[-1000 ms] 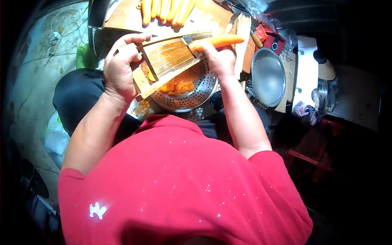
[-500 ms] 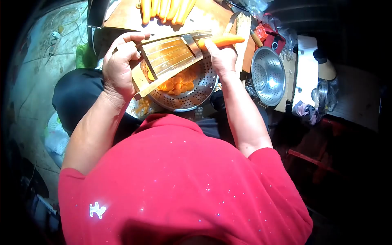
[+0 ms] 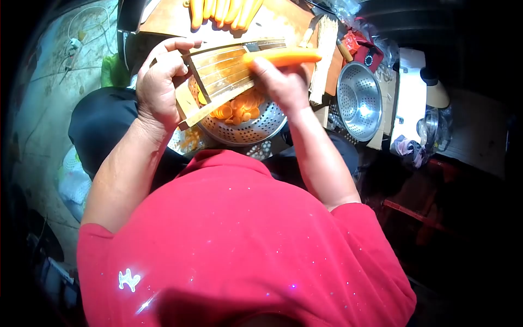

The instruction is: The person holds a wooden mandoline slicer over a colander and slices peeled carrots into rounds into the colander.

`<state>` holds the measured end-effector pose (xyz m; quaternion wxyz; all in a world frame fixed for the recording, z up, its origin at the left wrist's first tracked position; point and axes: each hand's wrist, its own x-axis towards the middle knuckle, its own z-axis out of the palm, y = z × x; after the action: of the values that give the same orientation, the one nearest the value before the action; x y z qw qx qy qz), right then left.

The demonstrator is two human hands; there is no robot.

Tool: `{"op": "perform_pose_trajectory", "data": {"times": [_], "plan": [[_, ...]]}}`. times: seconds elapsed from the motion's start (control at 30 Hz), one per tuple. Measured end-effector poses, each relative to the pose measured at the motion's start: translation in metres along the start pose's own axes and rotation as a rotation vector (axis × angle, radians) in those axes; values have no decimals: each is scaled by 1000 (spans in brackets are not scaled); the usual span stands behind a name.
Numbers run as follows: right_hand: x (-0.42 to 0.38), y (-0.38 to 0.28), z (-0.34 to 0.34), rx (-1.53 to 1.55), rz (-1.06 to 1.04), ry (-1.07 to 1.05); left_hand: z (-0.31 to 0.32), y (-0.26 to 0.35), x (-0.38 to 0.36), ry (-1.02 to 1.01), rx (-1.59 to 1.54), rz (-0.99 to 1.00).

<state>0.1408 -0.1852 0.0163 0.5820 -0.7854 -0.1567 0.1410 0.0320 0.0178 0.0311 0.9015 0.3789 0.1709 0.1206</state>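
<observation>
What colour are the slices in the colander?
Orange slices, in the head view.

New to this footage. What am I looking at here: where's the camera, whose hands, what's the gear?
One view only: a camera worn on a person's head, looking down over their red shirt at their own two bare hands. No machine is involved. The left hand grips the side of a wooden slicer board, which is tilted over a perforated metal colander. The right hand holds a carrot against the board. Round carrot slices lie in the colander below. Further up, whole peeled carrots lie on a wooden surface. To the right sits a second colander, with nothing visible in it. The edges are dark because of the fisheye lens.
</observation>
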Motion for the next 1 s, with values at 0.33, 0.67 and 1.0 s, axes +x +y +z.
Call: {"op": "perform_pose_trajectory", "data": {"times": [0.33, 0.67, 1.0], "plan": [[14, 19, -16, -96, 165, 98, 1, 0, 0, 0, 28, 14], [22, 24, -16, -40, 180, 105, -1, -1, -2, -9, 36, 21], [9, 20, -5, -199, 155, 134, 0, -1, -4, 15, 23, -1]]}}
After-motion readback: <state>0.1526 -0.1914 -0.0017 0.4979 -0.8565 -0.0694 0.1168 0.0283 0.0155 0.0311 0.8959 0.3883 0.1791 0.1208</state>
